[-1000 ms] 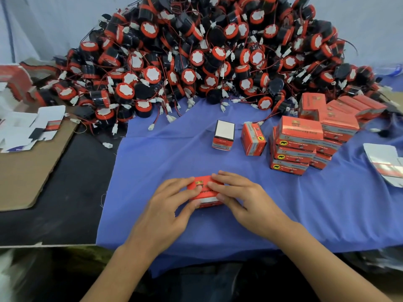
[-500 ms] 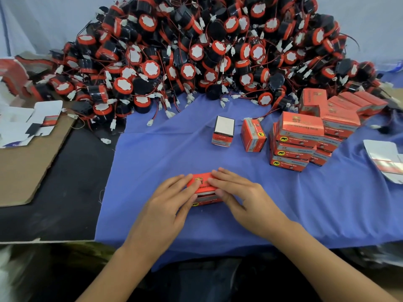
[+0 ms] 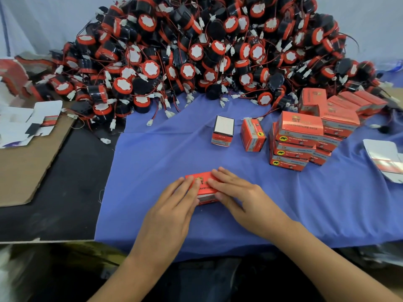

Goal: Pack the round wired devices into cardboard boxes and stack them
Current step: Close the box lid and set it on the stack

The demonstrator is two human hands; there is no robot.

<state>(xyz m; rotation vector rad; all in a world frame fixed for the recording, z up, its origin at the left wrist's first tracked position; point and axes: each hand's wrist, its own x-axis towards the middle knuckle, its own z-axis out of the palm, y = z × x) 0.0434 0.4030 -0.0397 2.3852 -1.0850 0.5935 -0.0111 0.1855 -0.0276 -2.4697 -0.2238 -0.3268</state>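
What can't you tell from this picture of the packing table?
Head view only:
- What the red box holds and whether its end flaps are shut: the left hand and right hand cover it.
- Small print on the stacked boxes: too small.
- The flat carton at right: cut by the frame edge.
- Devices deep in the pile: buried.

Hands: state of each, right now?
Left hand: open, straight fingers pressing the red box.
Right hand: open, fingers flat on the same box.
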